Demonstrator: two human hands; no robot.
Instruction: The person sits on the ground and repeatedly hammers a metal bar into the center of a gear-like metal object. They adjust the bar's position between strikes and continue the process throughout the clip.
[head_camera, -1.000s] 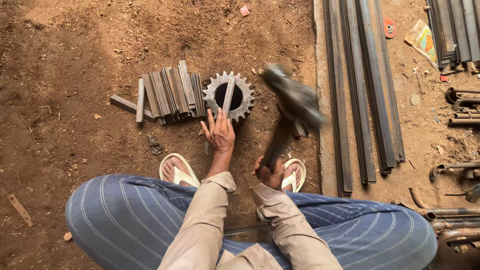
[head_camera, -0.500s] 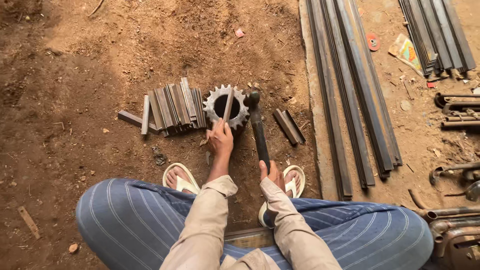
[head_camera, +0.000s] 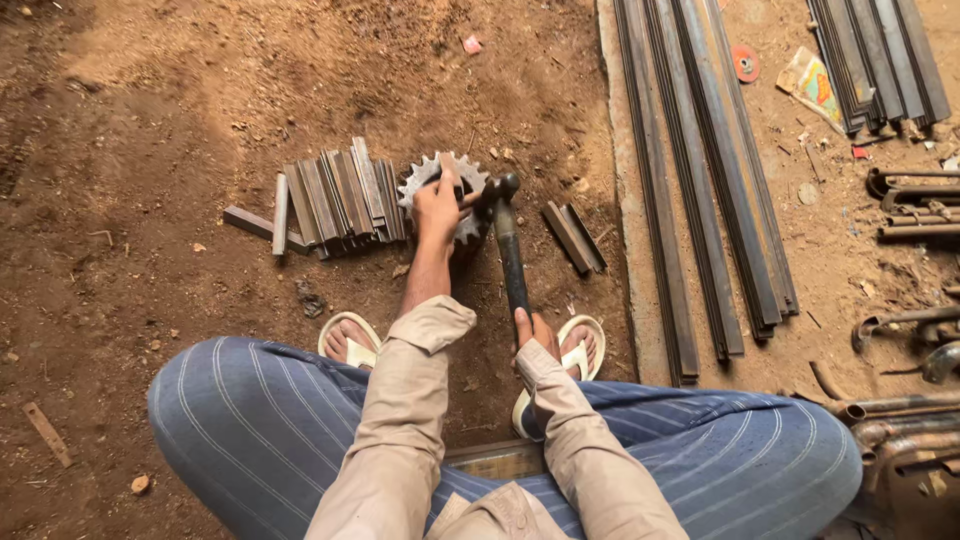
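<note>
Long steel bars (head_camera: 715, 180) lie on the dirt off to the right. A sprocket (head_camera: 425, 180) sits beside a row of short flat pieces (head_camera: 335, 200), left hand (head_camera: 440, 205) clamped over it. Right hand (head_camera: 538, 335) grips the hammer (head_camera: 508, 245), whose head touches the sprocket.

Floor (head_camera: 200, 90): bare reddish-brown dirt, strewn with small debris. Lying on it: a row of short metal strips (head_camera: 335, 200) just left of a toothed sprocket (head_camera: 420, 180); two short bars (head_camera: 574, 237) to its right; long steel sections (head_camera: 705, 170) running lengthwise. At far right: another bundle of bars (head_camera: 880, 60), a red disc (head_camera: 746, 63), a crumpled wrapper (head_camera: 812, 85), and pipes (head_camera: 915, 205).
</note>
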